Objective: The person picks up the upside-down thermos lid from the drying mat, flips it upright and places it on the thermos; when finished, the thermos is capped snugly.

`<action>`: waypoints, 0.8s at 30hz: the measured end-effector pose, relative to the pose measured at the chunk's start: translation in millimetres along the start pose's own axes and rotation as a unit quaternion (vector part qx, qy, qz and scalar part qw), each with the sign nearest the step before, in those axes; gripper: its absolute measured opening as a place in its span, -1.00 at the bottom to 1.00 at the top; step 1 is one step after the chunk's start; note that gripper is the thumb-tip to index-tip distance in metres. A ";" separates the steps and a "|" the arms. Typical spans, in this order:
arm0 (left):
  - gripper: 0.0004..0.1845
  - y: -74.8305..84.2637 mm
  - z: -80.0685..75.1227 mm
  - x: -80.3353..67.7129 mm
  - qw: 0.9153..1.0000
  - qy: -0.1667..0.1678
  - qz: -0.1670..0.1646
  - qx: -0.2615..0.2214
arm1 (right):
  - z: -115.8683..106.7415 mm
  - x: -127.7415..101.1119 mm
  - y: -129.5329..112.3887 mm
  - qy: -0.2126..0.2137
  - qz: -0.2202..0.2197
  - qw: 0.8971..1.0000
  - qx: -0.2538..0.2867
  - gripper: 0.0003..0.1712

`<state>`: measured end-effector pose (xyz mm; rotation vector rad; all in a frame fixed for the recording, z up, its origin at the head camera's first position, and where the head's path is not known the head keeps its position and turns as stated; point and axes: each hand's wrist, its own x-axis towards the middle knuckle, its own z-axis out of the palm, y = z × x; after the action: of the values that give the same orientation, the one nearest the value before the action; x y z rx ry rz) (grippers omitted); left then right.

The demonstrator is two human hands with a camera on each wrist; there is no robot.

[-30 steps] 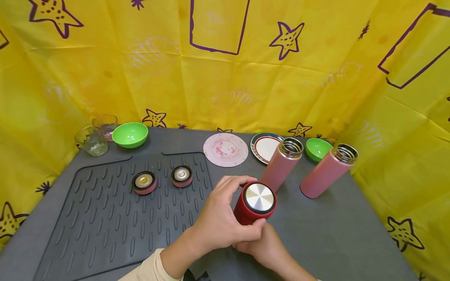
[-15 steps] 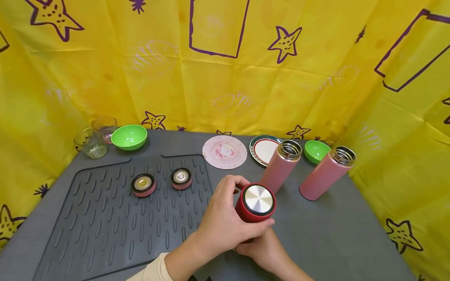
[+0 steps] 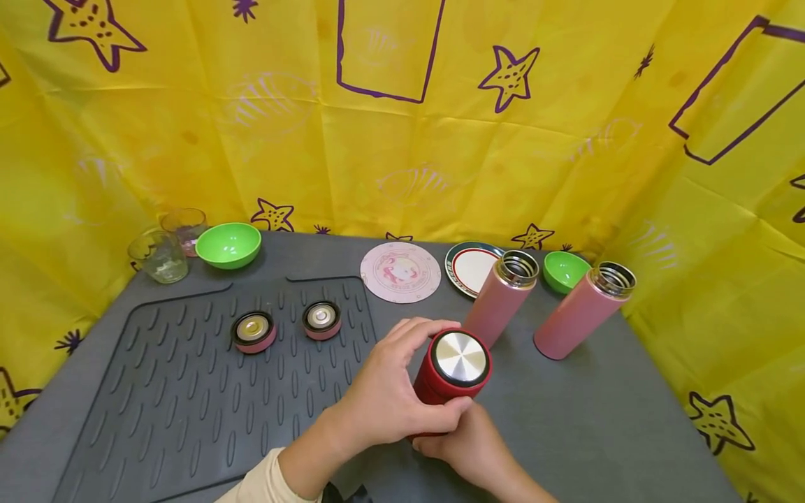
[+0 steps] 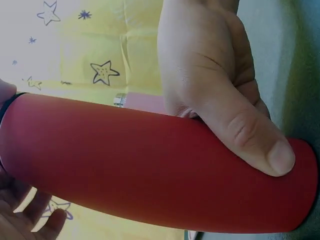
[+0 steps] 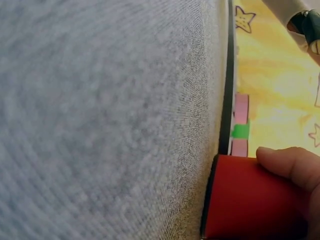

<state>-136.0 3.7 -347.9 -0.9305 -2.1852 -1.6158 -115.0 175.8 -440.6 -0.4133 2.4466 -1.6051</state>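
Grey table with ribbed mat

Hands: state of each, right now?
Left hand: fingers curled round the red flask near its cap.
Right hand: grips the red flask's lower body.

A grey table stands against a yellow curtain printed with purple stars.

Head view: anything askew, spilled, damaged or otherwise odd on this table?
Nothing spilled or damaged. Two pink flasks stand open, their caps lying apart on the ribbed mat. Only the red flask is capped, with the left hand at its top and the right hand round its base.
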 end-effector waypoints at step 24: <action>-0.25 -0.7 -0.5 -0.7 0.998 -0.016 -0.021 -0.053 | -0.1 0.3 -0.7 0.033 -0.020 0.998 -0.055 -0.45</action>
<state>-136.0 2.9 -348.6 -0.9504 -2.1726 -1.7622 -115.3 175.5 -439.9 -0.4364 2.6017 -1.5269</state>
